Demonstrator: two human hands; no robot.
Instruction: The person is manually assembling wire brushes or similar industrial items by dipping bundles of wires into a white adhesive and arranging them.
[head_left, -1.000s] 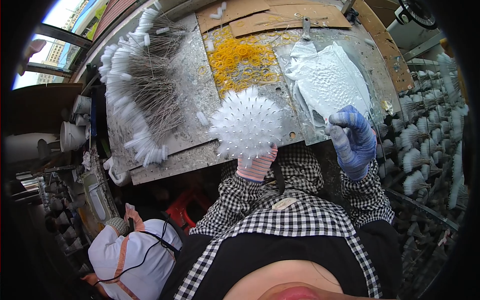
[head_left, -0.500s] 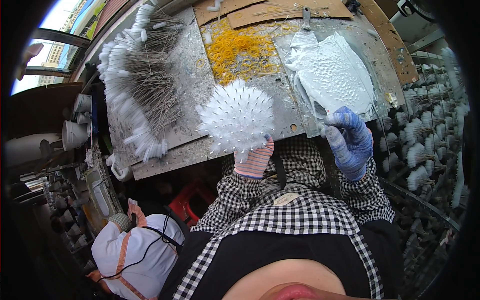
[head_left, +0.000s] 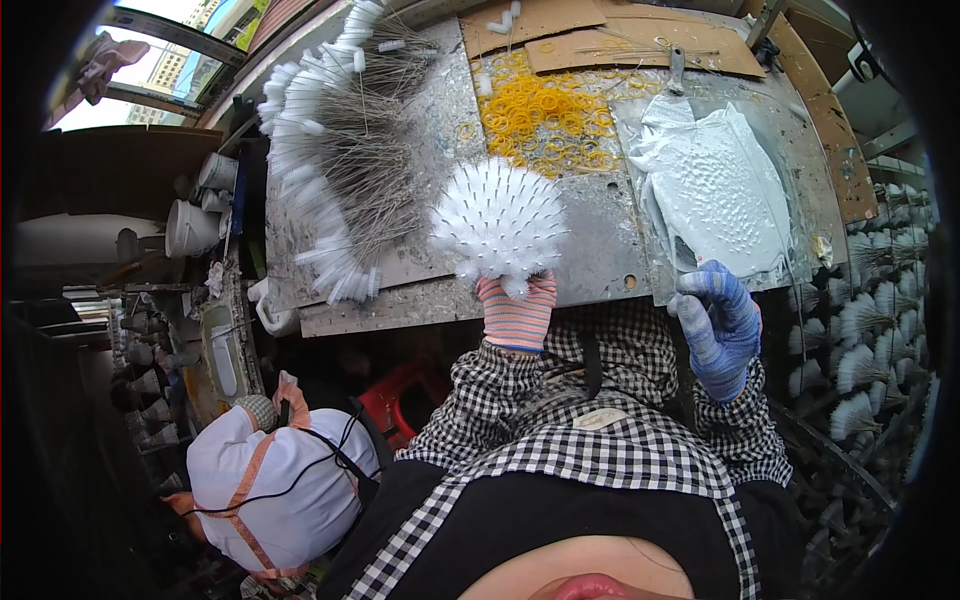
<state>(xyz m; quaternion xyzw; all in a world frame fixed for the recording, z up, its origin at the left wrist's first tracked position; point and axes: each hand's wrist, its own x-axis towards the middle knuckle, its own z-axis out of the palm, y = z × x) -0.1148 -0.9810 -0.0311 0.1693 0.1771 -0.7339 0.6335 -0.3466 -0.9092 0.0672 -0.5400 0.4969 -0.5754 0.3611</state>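
Note:
My left hand [head_left: 516, 318], in an orange striped glove, is wrapped round a bundle of white bristle brushes [head_left: 502, 218]. Their bristles fan into a dome dotted with small dark tips; the lower part is hidden in my grip. My right hand [head_left: 722, 328], in a blue glove, is curled into a pinch at the table's front edge, just below the slab of thick white paste [head_left: 716, 192]. White smears coat its fingertips; anything tiny between them cannot be made out. A spatula [head_left: 676, 72] lies at the far end of the paste.
Loose wire-stemmed brushes [head_left: 335, 165] are piled along the table's left side. Yellow rings [head_left: 548, 112] are scattered at the back, near cardboard sheets [head_left: 640, 48]. Racks of white brushes [head_left: 865, 320] stand at right. Another person in a white cap [head_left: 280, 490] is at lower left, near a red stool [head_left: 400, 400].
The whole view has shifted, so the table appears farther right. My left hand tilts the brush bundle slightly and has turned its back more into view. The right hand keeps its pinched shape.

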